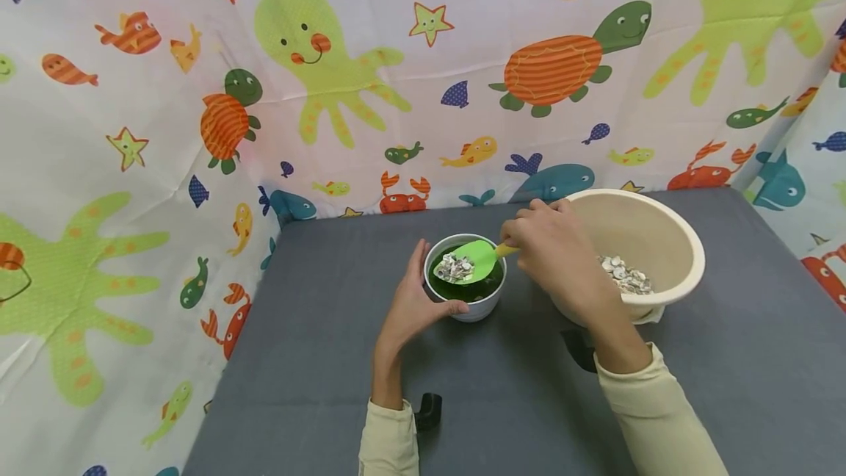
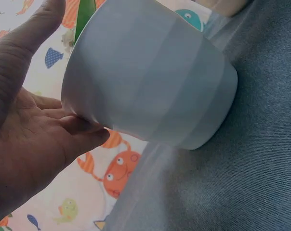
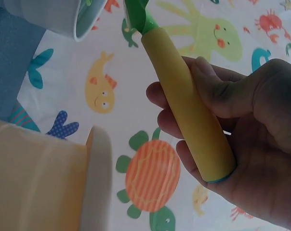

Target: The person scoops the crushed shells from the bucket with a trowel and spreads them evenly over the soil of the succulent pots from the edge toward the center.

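To the right of the white pot [image 1: 485, 308] stands a large cream tub [image 1: 637, 222], near it, with a heap of small, shiny pale pieces [image 1: 624, 278] at its bottom. The right hand [image 1: 551, 248] and forearm cross in front of the tub's left part, hiding some of its wall and rim. Behind the pot and off to its left hangs a sheet [image 1: 370, 160] printed with sea animals.

The scoop [image 1: 485, 257] is in the right hand, whose fingers and thumb wrap its yellow handle [image 3: 189, 106]. Its green blade reaches leftward over the pot's mouth, bearing a load of pale pieces [image 1: 454, 268]; the inside of the pot shows dark green around it. The left hand [image 1: 411, 303] is spread wide at the pot, fingers along its left wall and thumb across its near side.

The grey counter [image 1: 317, 351] runs widely to the left of the pot and on the near side, between the two sleeves [image 1: 390, 439]. Its far edge meets the sheet not far behind the pot. On the right, a narrower gap parts the pot from the tub, and the right hand hangs above it.
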The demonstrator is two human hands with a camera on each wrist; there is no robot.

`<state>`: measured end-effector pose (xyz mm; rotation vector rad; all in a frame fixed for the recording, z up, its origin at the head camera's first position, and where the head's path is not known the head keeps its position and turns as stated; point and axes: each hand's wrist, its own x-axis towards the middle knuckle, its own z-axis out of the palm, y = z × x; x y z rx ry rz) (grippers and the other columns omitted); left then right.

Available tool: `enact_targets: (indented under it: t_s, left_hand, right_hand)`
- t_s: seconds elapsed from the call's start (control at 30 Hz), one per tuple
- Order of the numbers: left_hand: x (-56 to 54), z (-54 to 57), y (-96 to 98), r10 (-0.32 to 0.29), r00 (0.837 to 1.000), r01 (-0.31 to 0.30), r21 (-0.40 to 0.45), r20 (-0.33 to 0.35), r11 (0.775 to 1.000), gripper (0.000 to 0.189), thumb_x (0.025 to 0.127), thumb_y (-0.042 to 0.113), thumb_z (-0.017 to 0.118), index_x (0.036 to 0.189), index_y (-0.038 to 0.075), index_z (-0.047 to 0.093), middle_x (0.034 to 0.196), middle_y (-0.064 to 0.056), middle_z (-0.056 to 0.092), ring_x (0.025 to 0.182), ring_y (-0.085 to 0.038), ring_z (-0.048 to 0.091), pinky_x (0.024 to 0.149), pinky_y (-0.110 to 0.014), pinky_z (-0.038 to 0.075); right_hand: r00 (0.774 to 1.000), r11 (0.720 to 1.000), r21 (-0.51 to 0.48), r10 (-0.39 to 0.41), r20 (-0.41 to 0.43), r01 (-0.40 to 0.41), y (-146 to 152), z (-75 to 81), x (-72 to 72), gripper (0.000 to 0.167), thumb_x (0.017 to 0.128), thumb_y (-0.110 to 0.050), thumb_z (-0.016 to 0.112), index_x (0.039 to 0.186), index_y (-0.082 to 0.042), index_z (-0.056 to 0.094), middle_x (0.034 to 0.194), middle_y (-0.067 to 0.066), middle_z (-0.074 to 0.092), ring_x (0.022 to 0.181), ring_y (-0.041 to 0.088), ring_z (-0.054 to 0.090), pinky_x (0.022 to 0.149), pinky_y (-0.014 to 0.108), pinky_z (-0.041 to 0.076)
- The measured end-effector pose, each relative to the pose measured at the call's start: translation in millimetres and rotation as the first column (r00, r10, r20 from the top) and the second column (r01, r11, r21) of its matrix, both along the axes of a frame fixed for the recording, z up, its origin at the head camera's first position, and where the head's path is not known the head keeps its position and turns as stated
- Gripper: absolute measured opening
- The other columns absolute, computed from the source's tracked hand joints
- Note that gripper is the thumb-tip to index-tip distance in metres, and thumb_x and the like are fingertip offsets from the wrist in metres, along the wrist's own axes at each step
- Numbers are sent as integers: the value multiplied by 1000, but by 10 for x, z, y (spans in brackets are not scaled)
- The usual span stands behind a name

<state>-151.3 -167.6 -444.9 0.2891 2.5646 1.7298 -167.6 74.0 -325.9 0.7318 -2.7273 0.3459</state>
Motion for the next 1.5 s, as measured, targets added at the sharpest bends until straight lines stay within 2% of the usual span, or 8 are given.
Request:
enact_targets:
  t_s: [0.27,0.37,0.63,0.77,0.93,1.13,1.33,1.5]
  left_hand:
    - [-46,4,4,-6,1000,6,-25,22,1000,133,69,30,100,169,11,14,173,-11,27,156,-33,35,125,-59,34]
    - [-36,-4,16,9,999,-8,-24,39,1000,131,70,24,100,169,11,15,171,-12,31,153,-33,39,124,-58,36]
    - [-5,-54,49,64,997,-63,-25,45,998,129,70,26,99,169,15,17,168,-9,35,148,-31,42,122,-56,39]
    - [9,-57,85,108,993,-106,-53,36,993,127,70,31,98,168,16,20,164,-11,40,142,-31,46,117,-56,43]
    - [23,-26,120,161,987,-156,-128,26,979,132,65,34,101,168,17,20,156,-13,45,133,-31,51,111,-54,47]
    - [38,14,135,167,986,-168,-207,-23,964,136,63,37,102,168,11,20,145,-17,43,124,-30,53,104,-49,51]
    - [46,59,129,168,984,-177,-237,-58,955,118,59,37,104,157,16,43,126,-12,48,108,-23,51,91,-42,52]
    - [89,111,116,177,982,-187,-301,-60,935,118,61,36,103,159,9,42,129,-15,50,112,-28,56,98,-48,54]
  right_hand:
    - [997,987,157,42,-62,-31,-205,28,29,22,79,-1,86,96,-14,83,88,7,77,91,28,64,95,53,48]
    - [995,982,188,52,-86,-35,-270,37,42,20,79,-3,87,94,-15,81,89,7,76,93,27,62,94,51,47]
    - [971,962,274,69,-230,-3,-423,29,59,8,86,-10,84,93,-10,80,95,13,78,97,31,65,93,52,48]
    - [967,954,300,62,-249,16,-457,44,69,15,84,-15,88,97,-10,81,98,14,78,98,31,65,95,53,47]
    - [958,955,297,65,-281,22,-499,49,49,12,83,-11,88,93,-9,81,93,15,77,93,30,63,95,52,46]
    - [952,958,283,57,-301,32,-555,62,31,8,83,-5,86,88,-9,80,88,14,75,92,30,63,95,51,46]
    - [946,958,280,30,-323,65,-578,72,41,8,82,-4,84,87,-8,80,87,15,74,93,31,63,98,52,47]
    - [942,957,278,19,-334,79,-583,91,56,10,80,-5,87,87,-7,80,86,15,74,92,31,64,97,51,48]
